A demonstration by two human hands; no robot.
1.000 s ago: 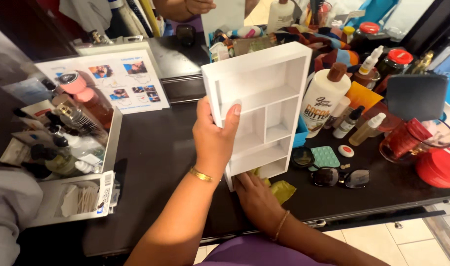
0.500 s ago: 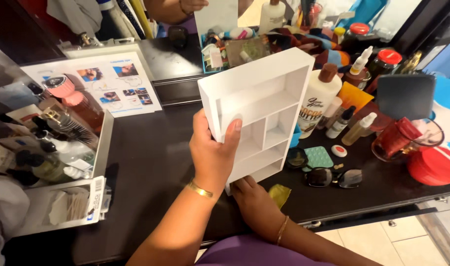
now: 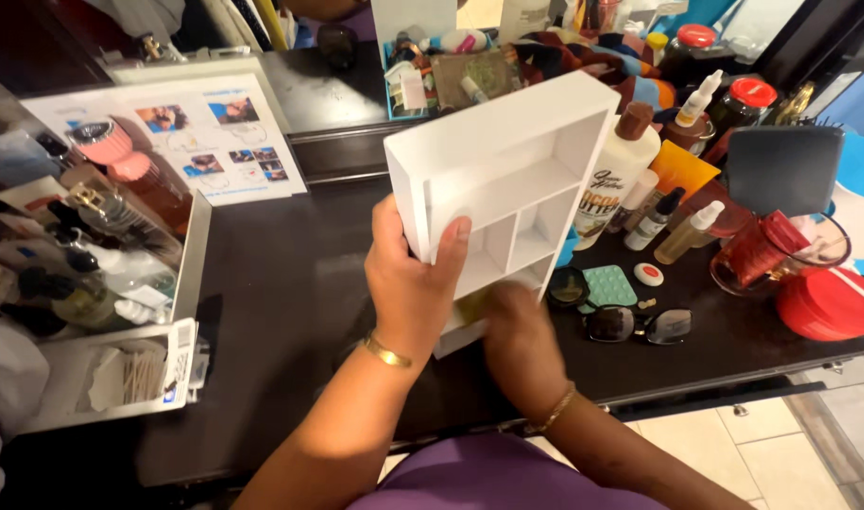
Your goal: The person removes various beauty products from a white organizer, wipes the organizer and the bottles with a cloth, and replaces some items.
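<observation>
Warm indoor light falls brightly on the white compartment organizer [image 3: 503, 179], while the dark tabletop [image 3: 290, 293] left of it stays dim with soft sheen, the right hand [image 3: 521, 345] below it motion-blurred, and edges bent by wide-angle distortion.

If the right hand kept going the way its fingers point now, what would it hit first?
The right hand points up into the lower compartments of the white organizer tray, so it would likely meet the tray's inner back wall first. Motion blur makes the depth uncertain.
</observation>
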